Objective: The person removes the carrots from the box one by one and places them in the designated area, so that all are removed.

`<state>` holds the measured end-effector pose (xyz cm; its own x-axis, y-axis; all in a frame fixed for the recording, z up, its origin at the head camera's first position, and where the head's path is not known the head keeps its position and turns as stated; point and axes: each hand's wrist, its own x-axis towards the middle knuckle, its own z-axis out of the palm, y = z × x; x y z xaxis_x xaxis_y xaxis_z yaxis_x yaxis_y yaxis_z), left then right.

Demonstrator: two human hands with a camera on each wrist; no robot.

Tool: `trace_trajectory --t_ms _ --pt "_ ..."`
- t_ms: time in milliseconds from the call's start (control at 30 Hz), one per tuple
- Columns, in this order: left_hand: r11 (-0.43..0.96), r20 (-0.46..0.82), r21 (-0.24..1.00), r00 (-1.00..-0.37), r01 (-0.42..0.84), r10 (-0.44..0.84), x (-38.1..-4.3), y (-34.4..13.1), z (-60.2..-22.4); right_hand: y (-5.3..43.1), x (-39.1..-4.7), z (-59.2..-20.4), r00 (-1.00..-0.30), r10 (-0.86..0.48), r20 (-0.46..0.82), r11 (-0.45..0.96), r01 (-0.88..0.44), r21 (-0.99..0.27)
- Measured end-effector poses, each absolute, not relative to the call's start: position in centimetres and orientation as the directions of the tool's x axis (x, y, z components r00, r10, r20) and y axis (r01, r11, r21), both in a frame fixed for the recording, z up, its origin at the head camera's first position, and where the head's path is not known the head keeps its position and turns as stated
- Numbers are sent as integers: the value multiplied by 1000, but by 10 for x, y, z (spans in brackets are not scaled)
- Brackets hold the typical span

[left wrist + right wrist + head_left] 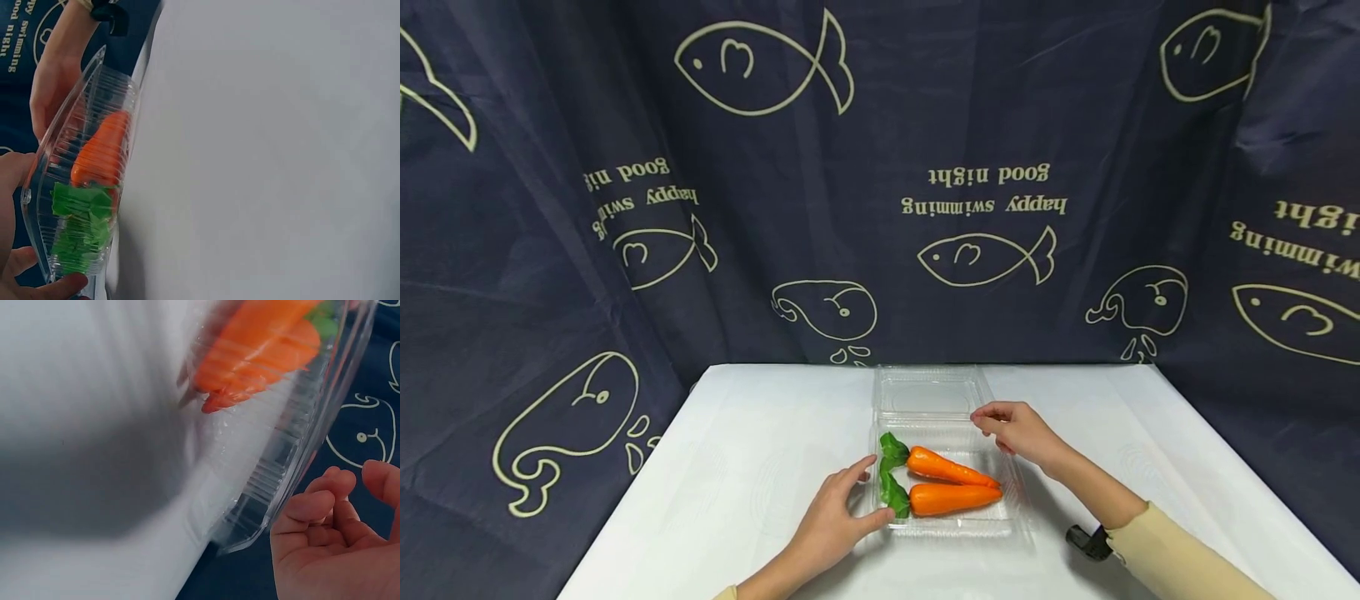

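Observation:
A clear plastic clamshell box (1011,492) sits on the white table, its clear lid (928,392) folded back flat behind it. Inside lie two orange carrots with green tops, the rear carrot (951,467) and the front carrot (955,499), their tips to the right. My left hand (833,515) spreads along the box's left side, thumb at the front left corner and a fingertip near the left rim. At the back right corner, by the hinge, my right hand (1018,429) has loosely bent fingers; the right wrist view shows a gap between thumb and fingers beside the rim.
The white table (760,433) extends on both sides of the box. A dark blue cloth (880,167) with fish and whale drawings hangs at the back and sides. A black wrist device (1087,543) is by the right sleeve.

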<state>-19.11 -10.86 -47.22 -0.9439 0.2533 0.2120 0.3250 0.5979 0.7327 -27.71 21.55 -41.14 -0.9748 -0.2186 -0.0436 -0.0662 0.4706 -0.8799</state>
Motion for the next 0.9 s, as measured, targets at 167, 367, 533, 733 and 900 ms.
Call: trace_trajectory --t_ms 167,367,533,733,900 --pt "595 206 739 -947 317 248 -189 -109 -473 210 -271 -412 -972 -225 -67 443 -41 -896" --pt "588 206 745 -947 315 247 -189 -109 -475 200 -264 -410 -958 -276 -82 406 -39 -913" --pt "588 209 745 -947 315 243 -190 -109 -476 192 -261 -411 -947 -310 -86 368 -36 -929" --pt "584 216 746 -946 320 242 -190 -109 -476 185 -261 -418 -948 -296 -114 352 3 -936" --pt "578 220 749 -945 323 244 -192 -108 -476 182 -261 -424 -957 -264 -123 367 19 -930"
